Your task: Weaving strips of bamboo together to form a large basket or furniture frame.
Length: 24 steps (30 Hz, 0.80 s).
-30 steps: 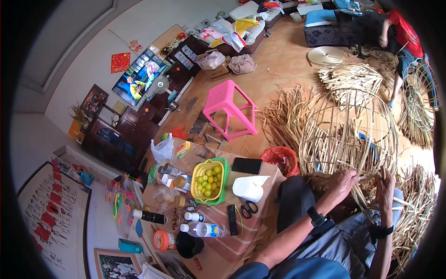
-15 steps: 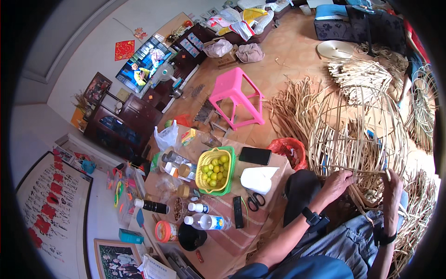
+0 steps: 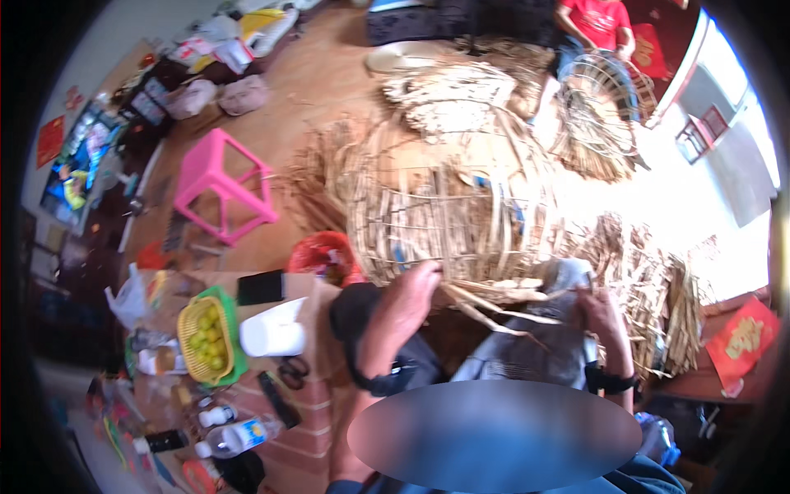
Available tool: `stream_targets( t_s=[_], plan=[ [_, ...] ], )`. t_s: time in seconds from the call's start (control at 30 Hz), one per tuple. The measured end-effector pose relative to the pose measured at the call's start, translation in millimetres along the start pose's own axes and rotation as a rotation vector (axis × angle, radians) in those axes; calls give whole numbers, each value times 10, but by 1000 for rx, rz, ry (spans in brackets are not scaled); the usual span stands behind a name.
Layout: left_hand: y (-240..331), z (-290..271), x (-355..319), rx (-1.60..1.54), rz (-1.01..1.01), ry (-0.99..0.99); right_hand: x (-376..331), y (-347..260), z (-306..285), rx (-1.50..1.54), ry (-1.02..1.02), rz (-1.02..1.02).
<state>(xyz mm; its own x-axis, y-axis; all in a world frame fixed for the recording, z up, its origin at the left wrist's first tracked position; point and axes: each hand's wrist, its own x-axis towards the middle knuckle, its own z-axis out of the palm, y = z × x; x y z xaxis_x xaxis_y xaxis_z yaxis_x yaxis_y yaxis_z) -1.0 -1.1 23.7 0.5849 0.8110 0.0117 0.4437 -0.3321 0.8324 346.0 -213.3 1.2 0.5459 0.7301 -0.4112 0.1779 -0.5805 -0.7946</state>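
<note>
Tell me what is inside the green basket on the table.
The green basket holds small yellow-green round fruits, piled about to the rim. What lies under the top layer, and the basket's bottom, is covered by the fruit.

A large woven cane frame [image 3: 444,198] is seen resting against the person's lap. The left hand [image 3: 409,296] is laid on its lower rim, its grip closed on loose pale strips [image 3: 494,300] trailing below the frame. The right hand [image 3: 601,309] is placed at the frame's lower right edge; its grip cannot be made out. Left of the frame a pink stool [image 3: 220,185] is seen, and below-left of it a counter [image 3: 309,436] carrying a green basket of yellow fruit [image 3: 206,337]
</note>
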Motion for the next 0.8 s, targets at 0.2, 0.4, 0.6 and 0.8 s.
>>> stream_targets(
  t_s=[0.2,0.4,0.6,0.8],
  plan=[
    [98,94,-36,7,51,81,-414,-1011,410,69,-547,-491],
    [-64,136,8,-280,-60,28,-84,-1489,1326,-643,-84,-965],
    [-104,184,15,-94,-57,42,-21,-1555,1461,-744,-138,-1036],
    [-67,267,-52,-191,39,112,-88,-1696,1761,-970,-68,-1036]
  ],
)
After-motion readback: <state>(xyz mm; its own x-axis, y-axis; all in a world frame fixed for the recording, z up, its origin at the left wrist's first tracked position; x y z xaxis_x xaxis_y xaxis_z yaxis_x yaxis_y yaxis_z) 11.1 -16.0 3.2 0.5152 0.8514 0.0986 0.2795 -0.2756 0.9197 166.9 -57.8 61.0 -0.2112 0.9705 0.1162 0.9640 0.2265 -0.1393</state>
